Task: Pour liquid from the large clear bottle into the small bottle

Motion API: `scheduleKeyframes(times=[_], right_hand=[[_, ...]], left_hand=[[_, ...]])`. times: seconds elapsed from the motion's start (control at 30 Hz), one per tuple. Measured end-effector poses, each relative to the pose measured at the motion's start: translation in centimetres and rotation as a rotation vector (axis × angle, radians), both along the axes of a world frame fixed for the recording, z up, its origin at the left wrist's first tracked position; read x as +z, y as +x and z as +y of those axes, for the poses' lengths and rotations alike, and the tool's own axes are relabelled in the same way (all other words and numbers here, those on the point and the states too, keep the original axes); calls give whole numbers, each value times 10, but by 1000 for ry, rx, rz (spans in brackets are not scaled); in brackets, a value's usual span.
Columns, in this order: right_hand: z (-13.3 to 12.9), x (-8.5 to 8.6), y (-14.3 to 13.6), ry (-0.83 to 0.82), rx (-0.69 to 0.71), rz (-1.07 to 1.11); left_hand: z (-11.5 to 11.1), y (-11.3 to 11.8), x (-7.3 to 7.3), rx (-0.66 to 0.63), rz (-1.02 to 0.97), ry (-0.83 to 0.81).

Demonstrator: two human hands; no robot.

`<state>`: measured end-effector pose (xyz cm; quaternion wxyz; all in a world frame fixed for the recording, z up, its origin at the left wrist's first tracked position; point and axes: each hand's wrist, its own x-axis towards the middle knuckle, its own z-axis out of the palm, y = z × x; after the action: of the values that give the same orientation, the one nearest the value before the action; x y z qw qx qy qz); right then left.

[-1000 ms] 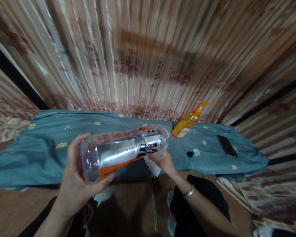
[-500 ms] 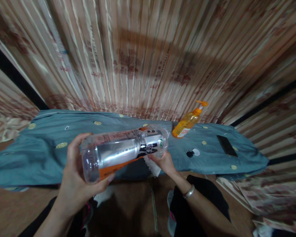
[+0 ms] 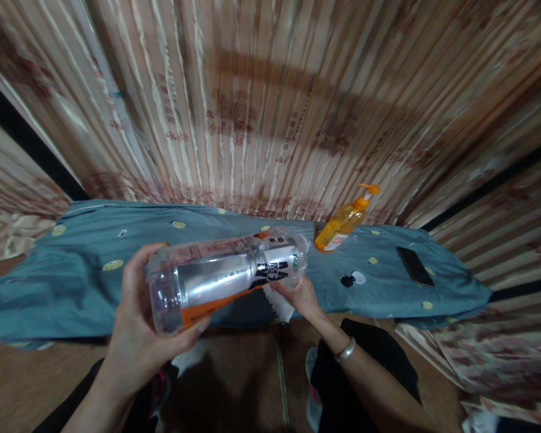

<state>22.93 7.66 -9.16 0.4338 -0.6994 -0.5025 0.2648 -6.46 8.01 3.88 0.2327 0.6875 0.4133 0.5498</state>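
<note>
Nothing visibly moved: your left hand clasps the bottle above the cloth; your right hand, fingers partly hidden, pinches tissue near its right end. Slack left fingers could drop it.

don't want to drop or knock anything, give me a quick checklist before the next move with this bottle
1. Left grip around the base end of the clear bottle: ok.
2. Right grip holding the white cloth near the bottle's other end: ok.
3. Right fingers pressing on the bottle: cannot tell, partly hidden behind it.
4. Cap on the bottle: cannot tell, that end is unclear.
5. Orange pump bottle on the bedding, untouched by either grip: ok.
6. Black phone-like slab on the bedding, away from both grips: ok.
</note>
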Motion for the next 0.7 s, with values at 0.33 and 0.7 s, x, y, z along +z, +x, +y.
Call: scheduleKeyframes(times=[0.33, 0.7], right_hand=[[0, 3, 1, -21, 1, -21], [1, 4, 1, -22, -8, -17]], left_hand=[[1, 0, 1, 27, 35, 19], [1, 2, 0, 15, 18, 42]])
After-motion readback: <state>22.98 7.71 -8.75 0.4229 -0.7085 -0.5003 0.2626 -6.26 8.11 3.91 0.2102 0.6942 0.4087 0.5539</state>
